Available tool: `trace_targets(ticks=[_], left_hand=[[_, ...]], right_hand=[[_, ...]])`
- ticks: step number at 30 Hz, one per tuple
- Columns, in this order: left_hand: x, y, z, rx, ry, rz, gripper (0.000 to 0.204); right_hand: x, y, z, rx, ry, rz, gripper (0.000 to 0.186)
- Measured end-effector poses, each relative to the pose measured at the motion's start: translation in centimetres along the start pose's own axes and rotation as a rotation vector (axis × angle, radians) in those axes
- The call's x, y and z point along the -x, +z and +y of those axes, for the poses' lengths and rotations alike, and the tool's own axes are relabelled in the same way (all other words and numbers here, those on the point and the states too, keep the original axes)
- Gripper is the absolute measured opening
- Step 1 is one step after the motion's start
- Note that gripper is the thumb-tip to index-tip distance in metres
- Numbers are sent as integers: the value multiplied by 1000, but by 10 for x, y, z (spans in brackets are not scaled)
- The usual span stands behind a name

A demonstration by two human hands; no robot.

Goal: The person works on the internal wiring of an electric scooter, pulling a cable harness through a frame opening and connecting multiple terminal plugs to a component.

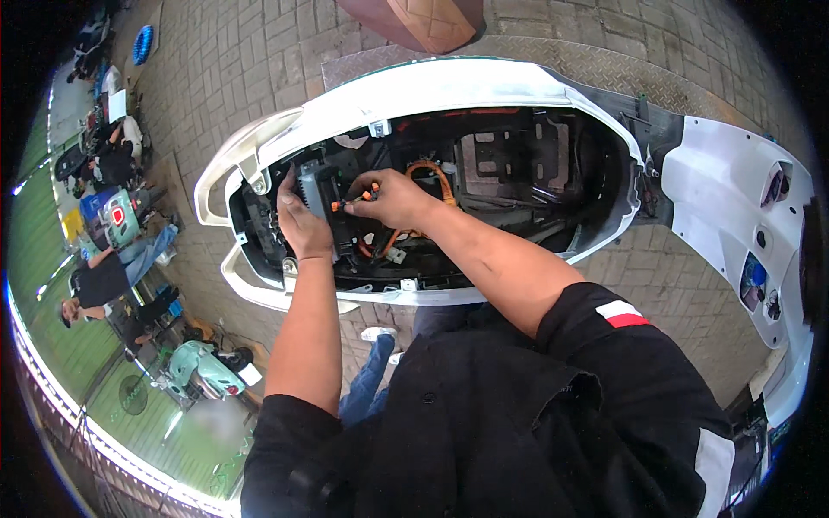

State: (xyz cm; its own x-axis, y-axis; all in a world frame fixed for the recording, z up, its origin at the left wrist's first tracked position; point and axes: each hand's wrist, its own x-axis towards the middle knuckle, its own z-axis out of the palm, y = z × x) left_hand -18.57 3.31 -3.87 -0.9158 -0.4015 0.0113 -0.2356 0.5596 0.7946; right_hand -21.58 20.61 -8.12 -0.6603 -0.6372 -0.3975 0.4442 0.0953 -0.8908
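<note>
Inside the open white scooter body (449, 86), the left hand (302, 226) wraps closed around a grey finned module (313, 188), steadying it. Just right, the right hand (390, 198) pinches an orange connector (356, 204); seating that plug seems the step in hand, and next calls for careful alignment.

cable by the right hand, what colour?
Orange cable, looping behind the right hand; seen in the head view.

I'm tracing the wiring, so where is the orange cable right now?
In the head view, the orange cable loops inside the open white scooter body, just right of the right hand, which pinches its orange connector beside the grey finned module.
</note>
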Motion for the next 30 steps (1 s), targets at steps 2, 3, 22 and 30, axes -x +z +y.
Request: trace_targets(ticks=[2, 3, 22, 30], left_hand=[[0, -2, 0, -25, 7, -1, 75], [-1, -3, 0, -30, 9, 2, 75], [2, -1, 1, -152, 54, 41, 69], [2, 0, 8, -301, 116, 31, 53]], right_hand=[[-5, 3, -2, 12, 6, -3, 47], [-5, 3, -2, 61, -9, -10, 47], [-8, 17, 4, 14, 77, 50, 50], [-16, 12, 1, -4, 56, -33, 50]])
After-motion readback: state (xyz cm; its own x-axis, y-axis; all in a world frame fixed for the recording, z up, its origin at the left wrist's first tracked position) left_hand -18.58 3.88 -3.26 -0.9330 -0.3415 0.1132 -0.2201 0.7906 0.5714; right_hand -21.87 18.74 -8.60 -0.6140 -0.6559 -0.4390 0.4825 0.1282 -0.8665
